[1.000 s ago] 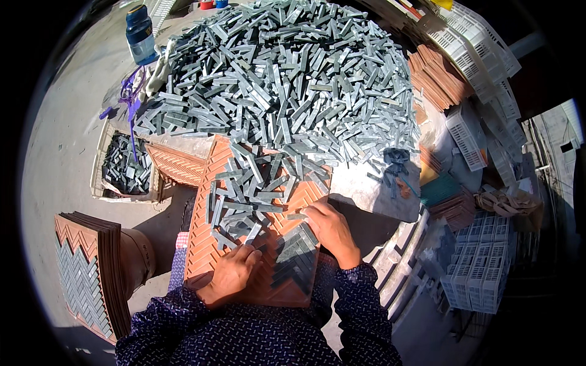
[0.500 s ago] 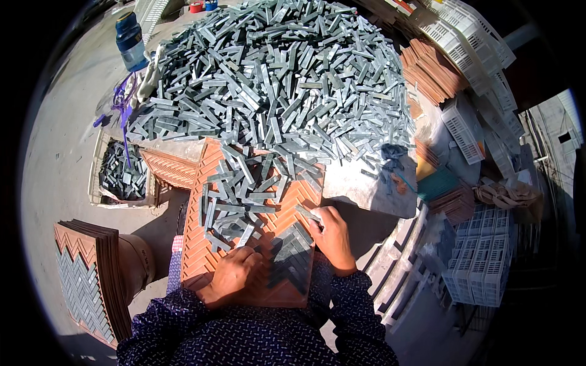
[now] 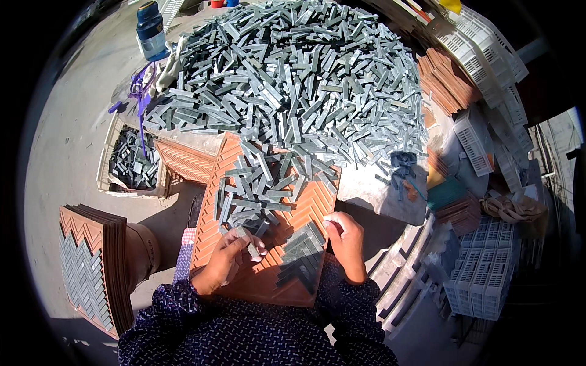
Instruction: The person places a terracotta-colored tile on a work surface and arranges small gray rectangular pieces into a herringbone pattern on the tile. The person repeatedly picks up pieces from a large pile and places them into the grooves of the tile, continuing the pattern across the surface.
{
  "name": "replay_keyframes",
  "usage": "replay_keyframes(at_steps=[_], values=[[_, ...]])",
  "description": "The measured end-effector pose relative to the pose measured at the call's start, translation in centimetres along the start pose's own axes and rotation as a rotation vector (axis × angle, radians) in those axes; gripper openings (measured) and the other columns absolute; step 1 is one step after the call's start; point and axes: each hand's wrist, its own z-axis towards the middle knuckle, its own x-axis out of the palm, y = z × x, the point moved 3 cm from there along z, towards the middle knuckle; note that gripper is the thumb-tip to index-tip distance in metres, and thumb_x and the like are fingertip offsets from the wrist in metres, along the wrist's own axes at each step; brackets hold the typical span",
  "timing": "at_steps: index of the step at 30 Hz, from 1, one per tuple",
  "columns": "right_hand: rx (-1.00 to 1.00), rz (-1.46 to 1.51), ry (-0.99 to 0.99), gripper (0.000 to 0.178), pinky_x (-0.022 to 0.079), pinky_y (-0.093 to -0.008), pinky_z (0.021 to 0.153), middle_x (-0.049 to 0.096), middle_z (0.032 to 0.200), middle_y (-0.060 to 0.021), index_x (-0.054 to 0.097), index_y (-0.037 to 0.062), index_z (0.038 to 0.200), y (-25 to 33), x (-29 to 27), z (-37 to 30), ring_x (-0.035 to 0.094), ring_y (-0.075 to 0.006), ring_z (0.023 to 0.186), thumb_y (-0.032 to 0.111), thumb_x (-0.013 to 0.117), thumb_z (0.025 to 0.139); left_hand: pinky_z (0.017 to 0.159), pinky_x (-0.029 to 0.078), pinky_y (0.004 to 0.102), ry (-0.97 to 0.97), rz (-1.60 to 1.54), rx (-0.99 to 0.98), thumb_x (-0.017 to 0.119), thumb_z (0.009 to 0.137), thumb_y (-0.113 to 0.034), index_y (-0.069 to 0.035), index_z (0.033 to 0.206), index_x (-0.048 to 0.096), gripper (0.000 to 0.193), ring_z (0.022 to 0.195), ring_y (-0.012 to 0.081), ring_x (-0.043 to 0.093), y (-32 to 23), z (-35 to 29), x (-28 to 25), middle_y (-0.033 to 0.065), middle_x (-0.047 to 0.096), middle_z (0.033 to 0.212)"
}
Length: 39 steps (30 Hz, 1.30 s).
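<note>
An orange herringbone-grooved tray (image 3: 204,226) lies across my lap, with loose grey stone strips (image 3: 259,177) heaped on its far half. Dark strips set in a zigzag (image 3: 299,259) fill grooves at its near right. My left hand (image 3: 223,262), above the tray's near left part, is closed on a grey stone strip (image 3: 248,243) held between thumb and fingers. At the tray's right edge, beside the set strips, my right hand (image 3: 347,245) has its fingers curled together. Whatever may be between those fingertips is hidden.
A big pile of stone strips (image 3: 293,79) covers the table (image 3: 381,198) ahead. Left stand a crate of strips (image 3: 163,183), a bottle (image 3: 151,36) and a stack of trays (image 3: 91,268). Orange trays (image 3: 445,82) and white plastic crates (image 3: 482,262) crowd the right.
My left hand has lifted and turned, now showing a strip in its fingers. The strip seen in my right fingers is no longer visible there. The whole view has shifted slightly.
</note>
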Motion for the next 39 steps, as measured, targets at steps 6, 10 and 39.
replay_keyframes(at_steps=[6, 10, 39], values=[[-0.027, -0.050, 0.112, 0.009, 0.050, -0.0365, 0.066, 0.063, 0.084, -0.0157, 0.064, 0.0003, 0.091, -1.6, 0.2, -1.3, 0.063, -0.0325, 0.075, 0.000, 0.061, 0.082, 0.064, 0.046, 0.0264, 0.015, 0.149, -0.042, 0.052, 0.097, -0.015, -0.005, 0.099, 0.056, 0.011, 0.072, 0.0146, 0.058, 0.1, -0.6, -1.5, 0.0048, 0.061, 0.080], [-0.003, -0.050, 0.187, 0.012, 0.051, -0.0357, 0.067, 0.063, 0.086, -0.0149, 0.065, 0.0001, 0.091, -2.6, 0.8, -2.1, 0.064, -0.0308, 0.076, -0.004, 0.061, 0.081, 0.058, 0.040, 0.0233, 0.081, 0.235, -0.096, 0.055, 0.096, -0.021, -0.006, 0.090, 0.057, 0.016, 0.061, 0.0092, 0.048, 1.1, -0.8, -1.3, -0.0003, 0.052, 0.067], [0.043, 0.149, 0.435, 0.012, 0.048, -0.0296, 0.058, 0.062, 0.076, -0.0114, 0.061, 0.0000, 0.086, 3.3, -0.2, -2.5, 0.065, -0.0203, 0.065, 0.004, 0.071, 0.080, 0.079, 0.048, 0.0263, 0.296, 0.415, -0.082, 0.050, 0.095, -0.004, -0.001, 0.117, 0.052, 0.022, 0.092, 0.0111, 0.056, 3.9, -1.0, 2.3, 0.0059, 0.059, 0.101]])
